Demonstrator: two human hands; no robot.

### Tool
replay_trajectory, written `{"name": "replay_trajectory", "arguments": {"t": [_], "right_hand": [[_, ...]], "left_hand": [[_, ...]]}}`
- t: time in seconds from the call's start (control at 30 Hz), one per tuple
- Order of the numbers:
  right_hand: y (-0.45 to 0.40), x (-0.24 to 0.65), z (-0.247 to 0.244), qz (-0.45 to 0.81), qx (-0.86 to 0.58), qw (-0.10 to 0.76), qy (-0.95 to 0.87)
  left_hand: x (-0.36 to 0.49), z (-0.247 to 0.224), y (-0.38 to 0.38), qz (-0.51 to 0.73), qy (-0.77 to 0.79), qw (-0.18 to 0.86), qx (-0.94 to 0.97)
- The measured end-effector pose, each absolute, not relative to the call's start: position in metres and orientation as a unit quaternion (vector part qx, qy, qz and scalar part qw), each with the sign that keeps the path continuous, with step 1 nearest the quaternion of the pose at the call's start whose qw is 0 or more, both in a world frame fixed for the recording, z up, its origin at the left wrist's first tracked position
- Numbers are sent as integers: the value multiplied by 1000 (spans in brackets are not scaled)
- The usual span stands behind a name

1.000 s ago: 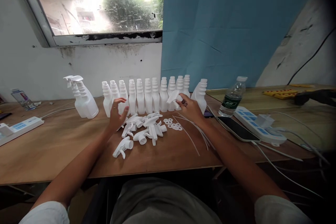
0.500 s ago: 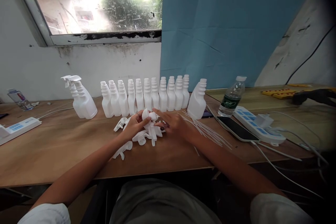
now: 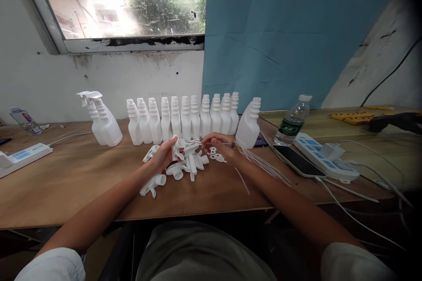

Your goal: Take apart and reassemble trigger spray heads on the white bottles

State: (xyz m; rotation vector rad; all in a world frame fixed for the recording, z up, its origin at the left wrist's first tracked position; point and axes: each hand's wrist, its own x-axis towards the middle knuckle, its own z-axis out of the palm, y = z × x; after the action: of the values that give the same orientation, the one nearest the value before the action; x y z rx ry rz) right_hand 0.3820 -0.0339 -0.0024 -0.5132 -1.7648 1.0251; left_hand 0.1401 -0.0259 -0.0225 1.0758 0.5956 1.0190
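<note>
Left hand: the left hand [image 3: 165, 156] is closed around a white spray head [image 3: 178, 151], just above the table [image 3: 99, 184]; the head's round collar is turned up.
Right hand: the right hand [image 3: 220, 145] is clamped on a thin tool [image 3: 228, 144], its slim shaft pointing left toward the collar; whether the tip touches, I cannot tell.
Loose spray heads: a jumbled pile [image 3: 191, 164] lies under and beside the hands, crowding the space there, with one loose head [image 3: 153, 183] nearer the table's front edge.
Washers: small white washers [image 3: 217, 157] lie flat in a cluster to the right of the pile, close to the right hand.
Tubes: a bundle of thin tubes [image 3: 267, 166] runs beside the right forearm, which partly hides it; a single tube [image 3: 242, 181] lies on the near side of that arm.
Bottles: a row of open white bottles [image 3: 185, 118] stands upright behind the hands, closing off the back. A separate white bottle [image 3: 248, 127] stands at its right end, and two bottles with spray heads on [image 3: 107, 125] stand well to the left.
Right side: a water bottle [image 3: 290, 126], a phone [image 3: 298, 161] and a power strip [image 3: 325, 158] with cables fill that side.
Left side: another power strip [image 3: 28, 158] lies near a clear bottle [image 3: 26, 121].
</note>
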Motion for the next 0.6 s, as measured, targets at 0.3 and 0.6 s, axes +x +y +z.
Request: {"name": "replay_trajectory", "arguments": {"t": [0.3,0.6], "right_hand": [[-44,371,-1,328,-283,487,-758],[-45,364,-14,146,-274,503,-807]], "left_hand": [[146,-17,-37,454,286,670,513],[153,-19,-39,492,258,658,509]]}}
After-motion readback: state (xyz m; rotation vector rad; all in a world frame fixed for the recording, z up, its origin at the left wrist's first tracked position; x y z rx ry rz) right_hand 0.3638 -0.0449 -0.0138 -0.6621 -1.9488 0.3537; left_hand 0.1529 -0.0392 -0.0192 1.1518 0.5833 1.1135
